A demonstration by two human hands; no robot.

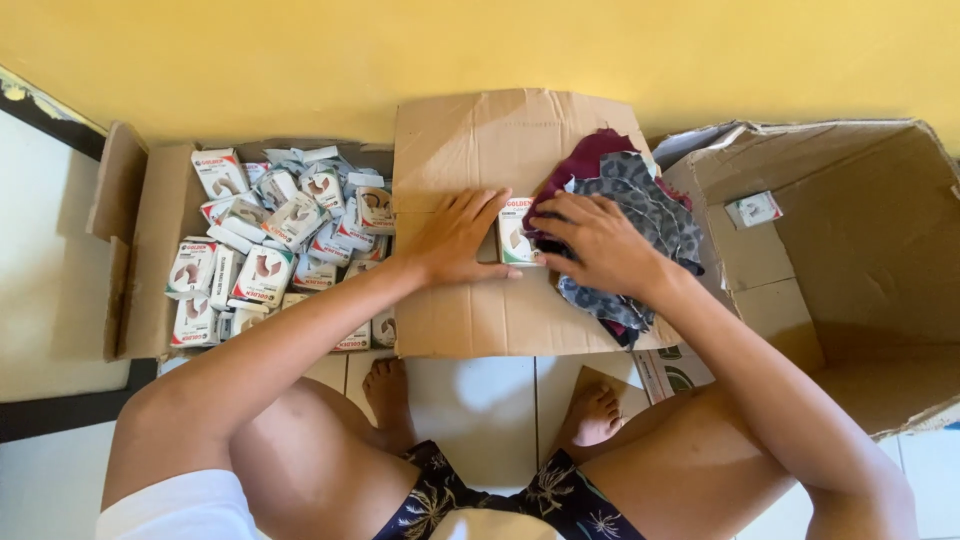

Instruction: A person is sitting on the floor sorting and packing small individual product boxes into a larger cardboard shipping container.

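A small white carton (517,232) with a brown picture lies on a flat sheet of cardboard (480,310). My left hand (457,237) rests flat beside it, fingertips touching its left side. My right hand (598,240) presses on its right side and on a heap of fabric pieces (640,190), maroon and grey leopard print, piled on the right of the sheet. Neither hand grips the carton; both lie with fingers spread.
An open box (150,260) on the left is full of several more white cartons (265,245). A large empty-looking cardboard box (860,250) lies on its side at right with one small carton (753,209) inside. Yellow wall behind, white tiles below, my feet under the sheet.
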